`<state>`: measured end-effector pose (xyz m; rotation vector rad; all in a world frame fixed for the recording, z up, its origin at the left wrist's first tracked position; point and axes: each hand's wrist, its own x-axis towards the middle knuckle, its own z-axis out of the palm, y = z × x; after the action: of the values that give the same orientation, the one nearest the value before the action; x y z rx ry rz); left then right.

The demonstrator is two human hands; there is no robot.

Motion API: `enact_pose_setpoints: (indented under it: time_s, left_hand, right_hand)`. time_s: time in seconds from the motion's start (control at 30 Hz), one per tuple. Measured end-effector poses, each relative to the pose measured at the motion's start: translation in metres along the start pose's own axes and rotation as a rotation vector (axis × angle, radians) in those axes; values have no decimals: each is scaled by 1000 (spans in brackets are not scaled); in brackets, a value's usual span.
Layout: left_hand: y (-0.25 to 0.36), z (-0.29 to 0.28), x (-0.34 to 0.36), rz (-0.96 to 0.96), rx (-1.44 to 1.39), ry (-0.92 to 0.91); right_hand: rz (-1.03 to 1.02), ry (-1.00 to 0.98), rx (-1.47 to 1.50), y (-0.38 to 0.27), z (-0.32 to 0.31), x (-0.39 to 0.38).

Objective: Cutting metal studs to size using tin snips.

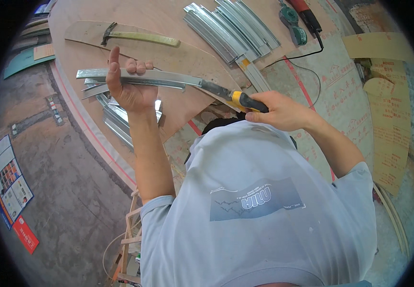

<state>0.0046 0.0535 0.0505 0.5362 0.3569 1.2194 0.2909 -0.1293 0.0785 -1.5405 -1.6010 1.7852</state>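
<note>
My left hand (136, 95) is closed around a long silvery metal channel (171, 79), palm up, with one finger sticking up. The channel lies roughly level across the view. In my right hand (283, 111) are what look like tin snips (219, 91) with a black-and-yellow handle. Their dark jaws meet the right end of the channel; whether they bite into it is too small to tell. Under my left hand, more metal channel pieces (116, 119) lie on the board.
A claw hammer (144, 37) with a pale yellow handle lies on a curved wooden board (85, 31). Several stacked metal channels (231, 31) rest at the far middle. Beyond them are a green tool (290, 24) and a red-and-black corded power tool (307, 14). Cut yellowish boards (391, 124) lie at right.
</note>
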Motion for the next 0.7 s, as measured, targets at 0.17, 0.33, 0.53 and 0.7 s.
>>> enact_pose_setpoints:
  time_s: [0.17, 0.33, 0.53, 0.7]
  left_hand:
    - [-1, 5, 1, 17, -27, -114]
    - [-3, 7, 0, 6, -28, -144]
    - [-3, 3, 1, -10, -110, -199]
    - [-5, 3, 0, 13, -110, -150]
  right_hand:
    - [-48, 35, -80, -1, 7, 0]
    - [-155, 175, -112, 6, 12, 1]
    - [-243, 180, -129, 15, 12, 5]
    - [-143, 151, -164, 3, 7, 8]
